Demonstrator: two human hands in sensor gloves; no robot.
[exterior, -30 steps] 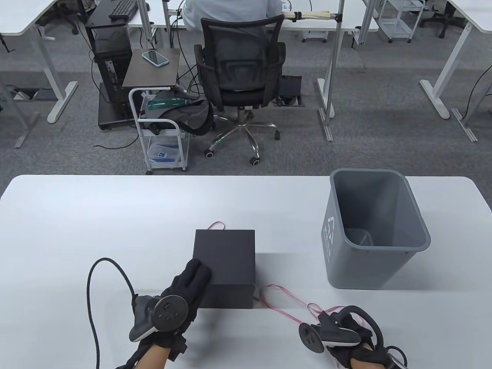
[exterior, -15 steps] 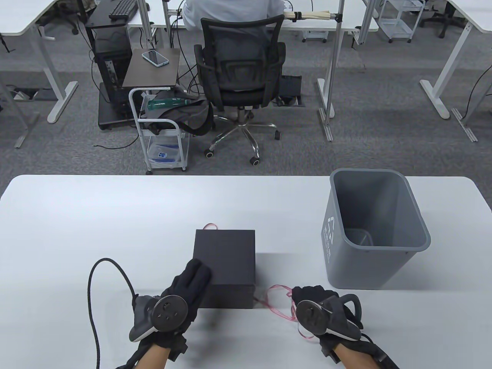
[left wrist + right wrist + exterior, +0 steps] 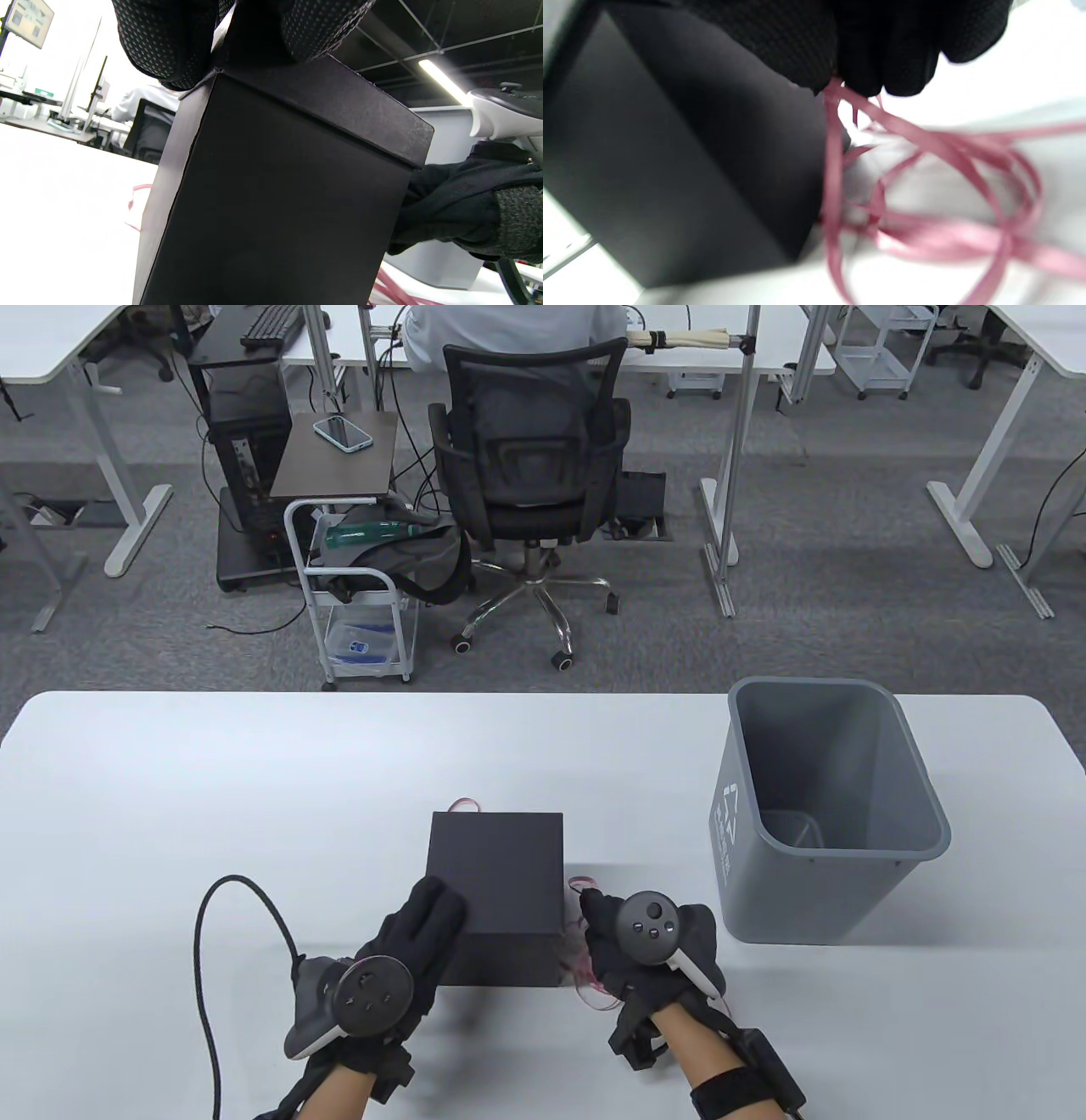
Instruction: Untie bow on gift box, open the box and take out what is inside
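Observation:
A black gift box (image 3: 501,882) stands with its lid on near the table's front edge, also filling the left wrist view (image 3: 275,199) and the right wrist view (image 3: 683,161). My left hand (image 3: 428,920) rests with straight fingers on the lid's near left corner. My right hand (image 3: 607,933) is at the box's right side, fingers curled and pinching the loose pink ribbon (image 3: 925,212). The ribbon lies untied in loops on the table by the box's right base (image 3: 594,984), and a short loop shows behind the box (image 3: 462,804).
A grey waste bin (image 3: 827,814) stands on the table to the right of the box, close to my right hand. A black cable (image 3: 212,916) loops on the table at the left. A person sits in an office chair (image 3: 530,449) beyond the far edge.
My right hand has come from the front right edge forward and left to the box's right side, bringing the pink ribbon along in a bunch. The left hand and the box have stayed put.

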